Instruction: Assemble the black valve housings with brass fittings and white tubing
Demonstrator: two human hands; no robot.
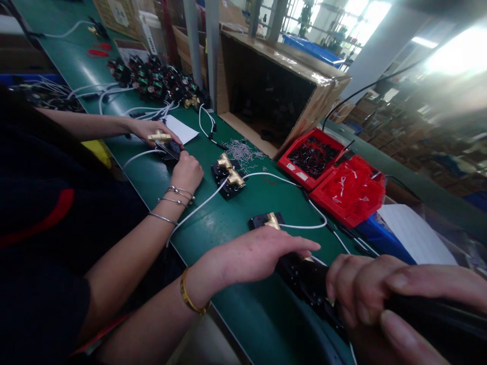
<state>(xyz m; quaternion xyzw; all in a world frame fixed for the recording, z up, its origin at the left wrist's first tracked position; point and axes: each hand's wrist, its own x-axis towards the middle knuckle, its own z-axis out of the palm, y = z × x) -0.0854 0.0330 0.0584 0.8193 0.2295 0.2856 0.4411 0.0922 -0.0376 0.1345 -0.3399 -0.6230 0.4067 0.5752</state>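
My left hand, with a gold bracelet at the wrist, lies flat with its fingers stretched out over a black part on the green bench. My right hand is closed round the thick black handle of a tool at the bottom right. The tool's front end meets the black part under my left fingers. Just beyond my left hand sits a black valve body with a brass fitting and a white cable.
A co-worker's hands hold a brass-fitted part at the left. Another black and brass valve, a heap of small screws, two red trays, an open cardboard box and a pile of valves lie further back.
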